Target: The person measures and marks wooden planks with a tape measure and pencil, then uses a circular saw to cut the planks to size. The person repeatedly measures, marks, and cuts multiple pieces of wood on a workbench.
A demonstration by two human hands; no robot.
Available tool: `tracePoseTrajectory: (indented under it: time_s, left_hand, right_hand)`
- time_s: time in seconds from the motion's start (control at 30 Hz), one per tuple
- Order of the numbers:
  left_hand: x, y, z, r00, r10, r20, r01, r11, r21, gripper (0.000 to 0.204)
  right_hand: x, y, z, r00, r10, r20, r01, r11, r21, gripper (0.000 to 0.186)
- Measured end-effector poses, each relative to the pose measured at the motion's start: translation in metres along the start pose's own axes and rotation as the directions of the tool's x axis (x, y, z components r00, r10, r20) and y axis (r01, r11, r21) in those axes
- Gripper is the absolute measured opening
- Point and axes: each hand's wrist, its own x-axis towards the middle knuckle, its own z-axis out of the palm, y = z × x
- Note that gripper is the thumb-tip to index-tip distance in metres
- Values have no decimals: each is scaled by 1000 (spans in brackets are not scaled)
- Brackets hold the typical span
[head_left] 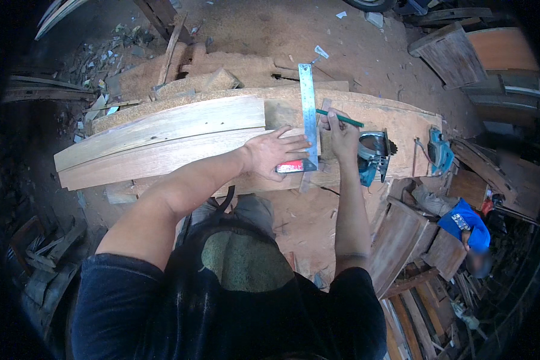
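Note:
Two pale boards (162, 126) lie lengthwise on a wooden bench. A steel try square (307, 108) with a red-marked handle crosses the near board's right end, its blade pointing away from me. My left hand (275, 150) lies with fingers spread on the board and square, pressing at the handle. My right hand (341, 133) grips a green pencil (353, 122) beside the blade's right edge. Right of that hand sit a teal circular saw (372, 157) and, farther right, another teal power tool (439, 150).
The bench (402, 120) bears offcuts along its back. A person in a blue shirt (462, 222) is low at the lower right among wooden panels (396, 240). More panels (444, 57) stand at upper right; scrap wood (48, 252) is piled at left and debris litters the floor (258, 36).

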Motion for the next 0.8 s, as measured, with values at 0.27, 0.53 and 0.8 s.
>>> tracePoseTrajectory:
  time_s: [0.27,0.53,0.8]
  left_hand:
    - [-2,2,9,999,0,-53,-3,998,-59,87]
    - [4,3,0,1000,-24,0,24,998,-64,85]
    - [9,7,-11,1000,-18,1,18,999,-44,84]
  right_hand:
    - [-126,12,-18,871,390,-300,-326,914,242,28]
    - [-149,7,53,727,676,121,-514,418,749,25]
    - [-150,11,58,718,690,86,-440,355,825,21]
